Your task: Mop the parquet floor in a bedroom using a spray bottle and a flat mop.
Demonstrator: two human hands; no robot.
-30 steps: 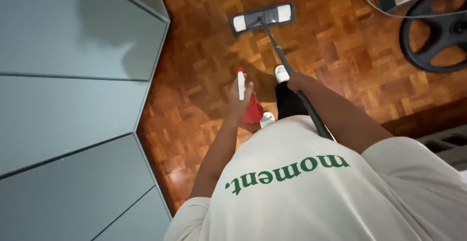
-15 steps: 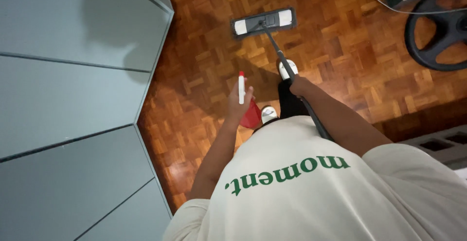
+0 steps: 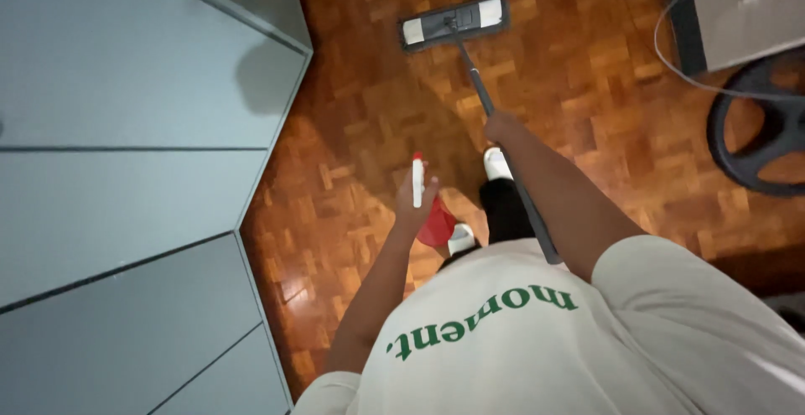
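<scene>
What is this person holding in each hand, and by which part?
The right hand grips the flat mop partway up its pole. The left hand holds a red spray bottle around its neck, fingers near the trigger.

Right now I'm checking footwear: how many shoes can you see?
2. One white shoe is on the parquet beside the mop handle; the other white shoe is nearer the body, partly hidden by the red spray bottle.

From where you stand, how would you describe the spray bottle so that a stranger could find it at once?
Start at the wood parquet floor, beside the grey panelled wall. Follow the left hand, raised in front of the cream shirt. It grips the spray bottle: a red body with a white, red-tipped nozzle, the only red thing here, unlike the long grey flat mop held by the right hand.
</scene>
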